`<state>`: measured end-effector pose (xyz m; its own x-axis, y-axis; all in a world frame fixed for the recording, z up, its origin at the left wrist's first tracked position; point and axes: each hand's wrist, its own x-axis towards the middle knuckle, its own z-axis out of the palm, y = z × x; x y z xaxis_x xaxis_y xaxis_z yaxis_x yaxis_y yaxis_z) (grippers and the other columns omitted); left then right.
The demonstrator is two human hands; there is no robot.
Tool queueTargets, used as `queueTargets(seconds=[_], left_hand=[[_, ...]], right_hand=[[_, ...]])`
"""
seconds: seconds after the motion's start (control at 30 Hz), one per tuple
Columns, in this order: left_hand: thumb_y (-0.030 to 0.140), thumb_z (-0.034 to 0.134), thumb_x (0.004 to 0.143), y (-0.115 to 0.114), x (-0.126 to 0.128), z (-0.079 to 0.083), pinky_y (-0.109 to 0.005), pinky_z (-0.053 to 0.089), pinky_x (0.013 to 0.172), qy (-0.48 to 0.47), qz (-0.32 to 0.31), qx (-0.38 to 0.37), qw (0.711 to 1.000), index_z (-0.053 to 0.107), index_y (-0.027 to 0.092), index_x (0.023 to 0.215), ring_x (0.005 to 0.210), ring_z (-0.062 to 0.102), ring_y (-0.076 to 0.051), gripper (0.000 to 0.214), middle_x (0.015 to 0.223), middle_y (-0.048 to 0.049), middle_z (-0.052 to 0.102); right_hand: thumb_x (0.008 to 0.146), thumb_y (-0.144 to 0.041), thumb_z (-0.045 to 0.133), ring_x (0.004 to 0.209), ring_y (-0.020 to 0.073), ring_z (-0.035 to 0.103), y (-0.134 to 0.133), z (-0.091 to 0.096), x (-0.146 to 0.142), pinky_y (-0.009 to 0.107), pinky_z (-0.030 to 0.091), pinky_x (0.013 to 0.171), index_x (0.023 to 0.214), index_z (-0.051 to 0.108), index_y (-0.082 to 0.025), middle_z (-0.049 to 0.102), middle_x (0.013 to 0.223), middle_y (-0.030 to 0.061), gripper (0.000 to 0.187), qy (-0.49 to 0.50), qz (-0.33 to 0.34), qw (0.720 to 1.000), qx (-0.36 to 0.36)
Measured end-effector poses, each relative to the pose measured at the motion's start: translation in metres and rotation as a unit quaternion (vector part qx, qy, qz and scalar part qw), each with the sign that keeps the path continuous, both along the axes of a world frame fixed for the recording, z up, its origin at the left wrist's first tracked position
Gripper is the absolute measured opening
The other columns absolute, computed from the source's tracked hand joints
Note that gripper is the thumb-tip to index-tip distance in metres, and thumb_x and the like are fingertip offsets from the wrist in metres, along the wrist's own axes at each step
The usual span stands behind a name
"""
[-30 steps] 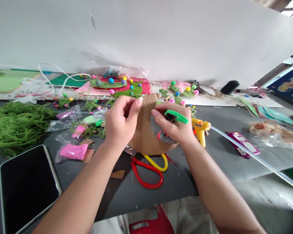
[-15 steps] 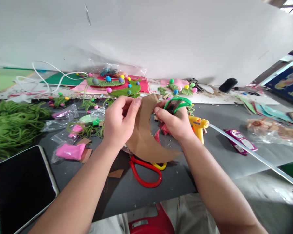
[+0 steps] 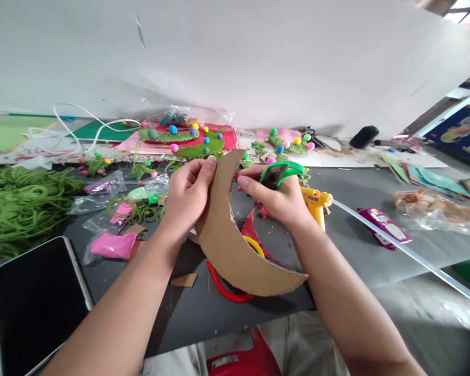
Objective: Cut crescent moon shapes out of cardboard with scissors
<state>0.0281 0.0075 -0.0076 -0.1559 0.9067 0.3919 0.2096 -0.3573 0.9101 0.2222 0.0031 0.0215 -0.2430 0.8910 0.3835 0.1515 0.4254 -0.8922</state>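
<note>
My left hand point(image 3: 186, 196) pinches the upper tip of a brown cardboard crescent point(image 3: 231, 245), held upright above the dark table point(image 3: 188, 313). My right hand point(image 3: 280, 198) is closed round small green-handled scissors point(image 3: 282, 171), its fingertips at the crescent's inner edge near the top. Red scraps point(image 3: 253, 230) lie under my right hand. Red and yellow scissors point(image 3: 235, 284) lie on the table behind the crescent, partly hidden by it.
A yellow glue gun point(image 3: 315, 203) with a clear glue stick point(image 3: 403, 250) lies to the right. A tablet point(image 3: 35, 300) sits at front left, green yarn point(image 3: 19, 201) at far left. Pink bags point(image 3: 113, 244), pompom decorations point(image 3: 184, 137) and a purple packet point(image 3: 384, 224) are scattered about.
The cardboard crescent has turned and swung down towards me, its lower tip now pointing right. My right hand with the green scissors shifted slightly up along the inner edge.
</note>
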Motion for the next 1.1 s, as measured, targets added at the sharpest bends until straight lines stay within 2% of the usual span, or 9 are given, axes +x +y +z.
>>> queueTargets(seconds=[0.2, 0.43, 0.57, 0.63, 0.73, 0.77, 0.83, 0.93, 1.1], left_hand=[[0.065, 0.064, 0.096, -0.002, 0.003, 0.001, -0.028, 0.036, 0.05, 0.026, 0.01, 0.016, 0.999, 0.066, 0.022, 0.076, 0.06, 0.052, -0.015, 0.048, 0.068, -0.0024, 0.063], [0.059, 0.062, 0.099, -0.002, 0.004, -0.001, -0.029, 0.037, 0.052, 0.075, 0.026, 0.034, 0.996, 0.067, 0.022, 0.079, 0.06, 0.055, -0.016, 0.043, 0.069, -0.0031, 0.066], [0.057, 0.062, 0.099, -0.001, 0.004, 0.0, -0.029, 0.038, 0.053, 0.073, 0.02, 0.028, 0.997, 0.066, 0.021, 0.077, 0.061, 0.054, -0.015, 0.042, 0.068, -0.0026, 0.064], [0.058, 0.062, 0.099, 0.0, 0.003, -0.001, -0.03, 0.037, 0.053, 0.067, 0.035, 0.029, 0.997, 0.065, 0.022, 0.075, 0.06, 0.052, -0.015, 0.044, 0.066, -0.0019, 0.061], [0.058, 0.063, 0.099, 0.002, -0.001, -0.002, -0.03, 0.037, 0.053, 0.06, 0.062, 0.035, 0.996, 0.064, 0.022, 0.074, 0.06, 0.05, -0.015, 0.044, 0.065, -0.0013, 0.059], [0.058, 0.063, 0.098, 0.003, -0.001, -0.002, -0.03, 0.037, 0.053, 0.06, 0.067, 0.038, 0.995, 0.064, 0.022, 0.074, 0.06, 0.05, -0.015, 0.044, 0.066, -0.0014, 0.059], [0.058, 0.063, 0.099, 0.003, -0.002, -0.003, -0.03, 0.038, 0.054, 0.064, 0.069, 0.042, 0.995, 0.065, 0.022, 0.075, 0.061, 0.051, -0.015, 0.043, 0.066, -0.0016, 0.06], [0.058, 0.064, 0.098, 0.002, -0.001, -0.002, -0.03, 0.04, 0.055, 0.075, 0.066, 0.049, 0.994, 0.065, 0.021, 0.076, 0.061, 0.053, -0.015, 0.043, 0.066, -0.0018, 0.062], [0.056, 0.065, 0.098, 0.0, 0.001, 0.0, -0.03, 0.042, 0.057, 0.091, 0.055, 0.053, 0.993, 0.067, 0.021, 0.077, 0.062, 0.057, -0.016, 0.041, 0.068, -0.0028, 0.067]], right_hand=[[0.086, -0.035, 0.078, 0.074, 0.0187, 0.064, 0.0, 0.001, -0.002, 0.032, 0.054, 0.069, 0.086, 0.078, -0.02, 0.071, 0.078, 0.0022, 0.016, -0.011, -0.017, 1.0, -0.004], [0.085, -0.026, 0.069, 0.055, 0.0118, 0.045, 0.0, -0.001, -0.002, 0.028, 0.038, 0.051, 0.076, 0.071, -0.019, 0.054, 0.061, -0.0027, 0.011, -0.051, -0.054, 0.996, -0.04], [0.082, -0.023, 0.067, 0.061, 0.0133, 0.048, 0.003, -0.001, -0.003, 0.028, 0.039, 0.054, 0.071, 0.067, -0.019, 0.054, 0.063, -0.0019, 0.011, -0.049, -0.056, 0.997, -0.037], [0.082, -0.022, 0.065, 0.062, 0.0134, 0.048, 0.005, 0.0, -0.002, 0.028, 0.038, 0.054, 0.068, 0.064, -0.02, 0.054, 0.063, -0.0017, 0.014, -0.045, -0.059, 0.996, -0.042], [0.089, -0.029, 0.066, 0.056, 0.0127, 0.045, 0.008, 0.0, 0.002, 0.028, 0.039, 0.054, 0.061, 0.059, -0.021, 0.051, 0.057, -0.0021, 0.029, -0.031, -0.076, 0.995, -0.049], [0.091, -0.033, 0.067, 0.056, 0.0131, 0.047, 0.008, 0.0, 0.004, 0.029, 0.042, 0.055, 0.061, 0.061, -0.021, 0.053, 0.057, -0.0017, 0.033, -0.028, -0.071, 0.996, -0.048], [0.09, -0.039, 0.073, 0.063, 0.0151, 0.056, 0.009, 0.0, 0.008, 0.029, 0.048, 0.062, 0.07, 0.071, -0.02, 0.062, 0.063, 0.0, 0.028, -0.037, -0.032, 0.997, -0.051], [0.084, -0.036, 0.08, 0.071, 0.0168, 0.063, 0.007, 0.002, 0.01, 0.029, 0.051, 0.066, 0.087, 0.08, -0.017, 0.071, 0.074, 0.0019, 0.018, -0.07, 0.052, 0.992, -0.088], [0.084, -0.028, 0.077, 0.063, 0.013, 0.059, 0.003, 0.001, 0.004, 0.026, 0.047, 0.058, 0.078, 0.077, -0.015, 0.069, 0.069, 0.0012, 0.014, -0.067, 0.091, 0.985, -0.129]])
